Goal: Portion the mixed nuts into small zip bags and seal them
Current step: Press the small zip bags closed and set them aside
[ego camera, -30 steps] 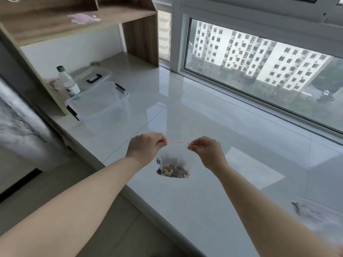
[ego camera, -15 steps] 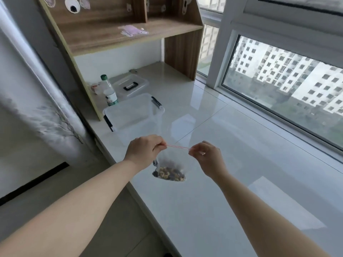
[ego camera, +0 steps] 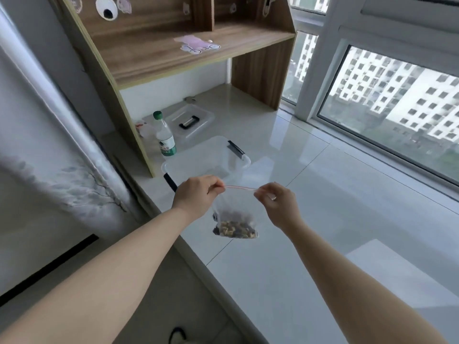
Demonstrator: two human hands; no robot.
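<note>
small clear zip bag (ego camera: 236, 207) of mixed nuts (ego camera: 236, 230) held above white table (ego camera: 310, 244), left hand (ego camera: 197, 196) grip pinching one red-strip end, right hand (ego camera: 277, 203) pinching other

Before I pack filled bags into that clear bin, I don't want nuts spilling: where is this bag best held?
Hold the zip bag by its red zip strip, from above, as the left hand and right hand pinch its two ends. The mixed nuts weigh down the bottom, so it hangs upright.
</note>
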